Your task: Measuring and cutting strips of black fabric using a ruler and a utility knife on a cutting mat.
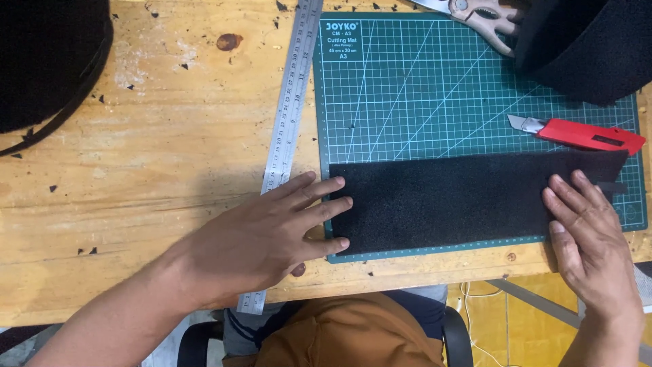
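Across the lower middle of the frame, a black rectangular foam strip (pixel 448 207) is pressed flat on a green gridded cutting mat (pixel 435 88) by the open left hand (pixel 272 234) and open right hand (pixel 587 234); a scuffed wooden table (pixel 136 170) is seen beneath, yellow floor (pixel 523 333) below.

Left hand (pixel 268 228): flat, fingers spread, fingertips on the left end of the black rectangular foam strip (pixel 448 200).
Right hand (pixel 591 238): flat on the strip's right end.
Green gridded cutting mat (pixel 407 88): beneath the strip.
Long steel ruler (pixel 291 102): under the left hand.
Red utility knife (pixel 577 132): just beyond the right hand.
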